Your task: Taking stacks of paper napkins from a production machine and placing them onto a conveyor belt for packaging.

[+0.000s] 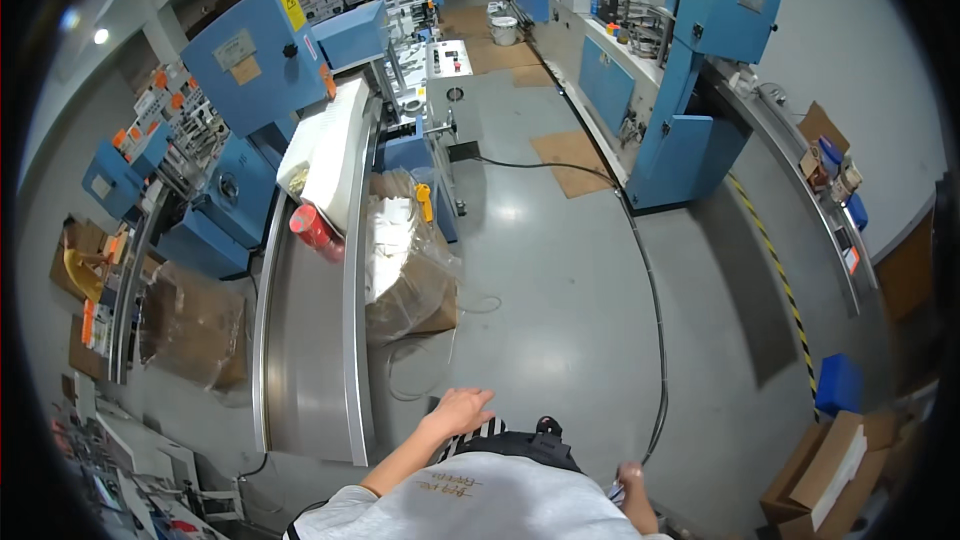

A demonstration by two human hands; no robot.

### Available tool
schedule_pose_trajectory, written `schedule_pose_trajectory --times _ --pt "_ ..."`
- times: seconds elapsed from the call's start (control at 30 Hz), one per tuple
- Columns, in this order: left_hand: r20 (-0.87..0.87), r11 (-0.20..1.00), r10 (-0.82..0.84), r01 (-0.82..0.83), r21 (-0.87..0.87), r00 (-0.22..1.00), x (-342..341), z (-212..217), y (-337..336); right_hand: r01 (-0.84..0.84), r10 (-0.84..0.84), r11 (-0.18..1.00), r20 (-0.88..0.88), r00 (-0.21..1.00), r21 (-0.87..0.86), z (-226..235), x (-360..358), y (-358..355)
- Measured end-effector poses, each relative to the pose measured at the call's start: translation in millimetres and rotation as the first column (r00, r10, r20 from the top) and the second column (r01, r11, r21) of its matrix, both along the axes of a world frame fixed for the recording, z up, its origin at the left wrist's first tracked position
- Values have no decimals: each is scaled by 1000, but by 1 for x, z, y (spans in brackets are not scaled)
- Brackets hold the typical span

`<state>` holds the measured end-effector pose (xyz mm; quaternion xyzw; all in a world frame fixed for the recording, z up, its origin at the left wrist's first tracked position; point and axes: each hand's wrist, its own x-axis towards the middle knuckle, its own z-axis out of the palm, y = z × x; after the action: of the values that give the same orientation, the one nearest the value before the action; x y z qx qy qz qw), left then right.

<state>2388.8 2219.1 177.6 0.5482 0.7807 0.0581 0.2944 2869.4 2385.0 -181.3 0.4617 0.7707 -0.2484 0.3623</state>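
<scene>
My left hand [465, 410] hangs in front of my waist, fingers loosely stretched with nothing seen in them. Beside my right hip, my right hand [631, 478] is lowered with its fingers curled; a small pale edge shows by it, too little to name. To the left, nearest my left hand, runs a long steel conveyor [312, 360]. A red can-shaped roll [312, 228] lies on it at the foot of a long white stack [340, 155]. Against the conveyor's right side stands a plastic-lined cardboard box [437, 312] full of white scraps [393, 250].
Blue machines [245, 60] stand at the far left, and another blue machine [690, 140] at the right. A black cable [652, 300] crosses the grey floor. Cardboard sheets [570, 165] lie ahead. An opened carton [835, 470] and a blue bin [838, 384] sit at lower right.
</scene>
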Motion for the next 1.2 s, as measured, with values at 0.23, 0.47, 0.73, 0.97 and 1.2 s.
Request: schedule_pose_trajectory --times 0.23,0.47,0.73,0.97,1.2 --pt "80 982 168 -174 70 983 -23 3 25 722 -878 456 -395 269 -521 86 -234 149" --pt "102 868 484 -492 71 869 -89 -19 0 390 -717 567 -202 667 -725 58 -405 165" --pt "722 762 420 -646 48 550 -142 -46 30 -166 -143 776 -426 894 -608 137 -604 168" --pt "671 631 519 -767 116 529 -164 -48 22 -685 265 724 -885 382 -79 303 -762 119" --pt "587 -19 802 -977 210 110 -187 -46 39 -771 184 478 -907 -380 420 416 -859 19"
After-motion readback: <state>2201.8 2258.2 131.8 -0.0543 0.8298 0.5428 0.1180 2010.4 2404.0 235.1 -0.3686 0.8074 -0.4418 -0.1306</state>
